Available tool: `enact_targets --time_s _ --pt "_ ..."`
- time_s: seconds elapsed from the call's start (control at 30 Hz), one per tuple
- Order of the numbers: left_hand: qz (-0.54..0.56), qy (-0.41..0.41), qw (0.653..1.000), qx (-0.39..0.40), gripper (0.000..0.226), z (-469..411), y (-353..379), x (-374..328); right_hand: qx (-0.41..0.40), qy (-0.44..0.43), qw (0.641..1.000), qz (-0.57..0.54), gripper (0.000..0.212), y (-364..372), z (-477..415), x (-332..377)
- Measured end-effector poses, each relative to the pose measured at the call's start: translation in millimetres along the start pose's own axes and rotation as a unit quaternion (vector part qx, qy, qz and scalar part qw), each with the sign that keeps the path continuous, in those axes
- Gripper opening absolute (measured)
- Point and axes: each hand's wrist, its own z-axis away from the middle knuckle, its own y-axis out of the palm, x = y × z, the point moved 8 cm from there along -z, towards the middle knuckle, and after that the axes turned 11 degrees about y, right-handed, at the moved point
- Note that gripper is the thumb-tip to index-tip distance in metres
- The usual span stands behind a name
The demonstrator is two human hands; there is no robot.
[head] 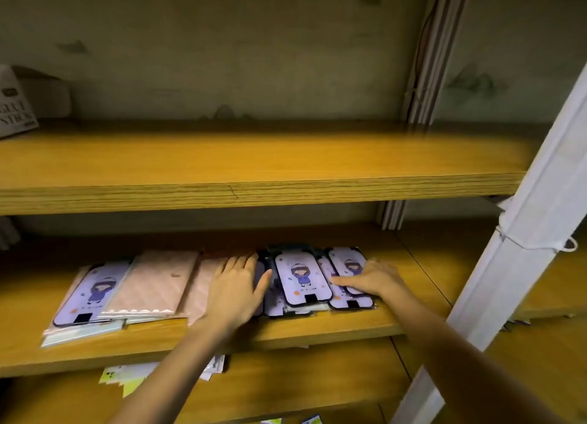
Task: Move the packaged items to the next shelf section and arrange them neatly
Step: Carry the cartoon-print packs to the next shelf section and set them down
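Observation:
Packaged phone cases lie in a row on the middle wooden shelf point(317, 330). A loose pile of lilac cases with a cartoon figure point(301, 279) sits in the centre. My left hand point(236, 285) lies flat against the pile's left side, fingers straight, thumb touching the cases. My right hand point(373, 279) rests on the pile's right side, fingers spread over the rightmost case point(347, 263). To the left lie pink quilted packages point(149, 285) and another lilac cartoon case point(92, 292) on a stack.
An upper wooden shelf point(254, 169) spans the view, with a white printed box point(14, 103) at its far left. A white upright post point(521, 258) slants down the right side. Paper packets point(127, 377) lie on the lower shelf.

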Motion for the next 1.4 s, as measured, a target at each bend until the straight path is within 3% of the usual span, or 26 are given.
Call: enact_targets --time_s 0.13,0.23,0.27,0.37,0.43,0.5,0.63,0.77,0.83,1.0,1.2,1.27,1.4 --pt "0.006 -0.005 1.000 -0.025 0.062 -0.8 0.5 -4.2 0.036 0.022 0.999 -0.009 0.120 7.5 -2.3 -3.8" --pt "0.005 -0.006 1.000 -0.020 0.050 -1.2 5.1 -9.7 0.095 0.020 0.990 -0.101 0.123 12.6 -6.1 -5.0" --pt "0.010 -0.013 1.000 -0.012 0.049 -0.9 6.2 -9.8 0.098 0.022 0.986 -0.133 0.115 10.2 -6.9 -7.5" --pt "0.032 -0.032 0.999 -0.004 0.046 0.5 6.5 -14.4 0.053 -0.007 0.971 -0.235 0.064 -4.9 -6.3 -16.0" --pt "0.063 -0.048 0.997 -0.001 0.046 0.8 8.2 -21.1 0.019 -0.016 0.967 -0.255 0.054 -15.6 -2.5 -23.7" --pt "0.105 -0.077 0.992 0.003 0.055 -0.8 11.1 -27.1 -0.008 -0.021 0.957 -0.288 0.049 -27.7 6.3 -31.1" --pt "0.153 -0.120 0.979 0.054 0.096 -15.2 22.8 -41.9 -0.021 -0.046 0.928 -0.369 0.043 -42.1 27.1 -44.6" --pt "0.159 -0.143 0.972 0.097 0.129 -32.4 40.7 -51.9 -0.018 -0.058 0.921 -0.385 0.039 -45.5 42.0 -49.8" --pt "0.199 -0.165 0.962 0.091 0.134 -37.4 47.0 -46.9 -0.019 -0.056 0.921 -0.386 0.038 -44.5 46.0 -50.9" --pt "0.215 -0.149 0.958 0.117 0.089 -44.4 46.7 -32.9 -0.025 -0.044 0.923 -0.381 0.040 -38.5 50.3 -51.6" --pt "0.331 -0.090 0.939 -0.025 0.046 -42.6 17.4 -32.5 -0.021 -0.033 0.911 -0.410 0.040 -34.3 59.3 -56.1" --pt "0.431 -0.082 0.898 -0.046 0.036 -30.3 13.4 -30.8 -0.012 -0.035 0.901 -0.433 0.041 -33.6 66.2 -60.5" --pt "0.595 -0.088 0.799 0.006 0.031 1.4 21.0 -42.5 -0.003 -0.032 0.876 -0.482 0.043 -30.3 85.8 -76.1"
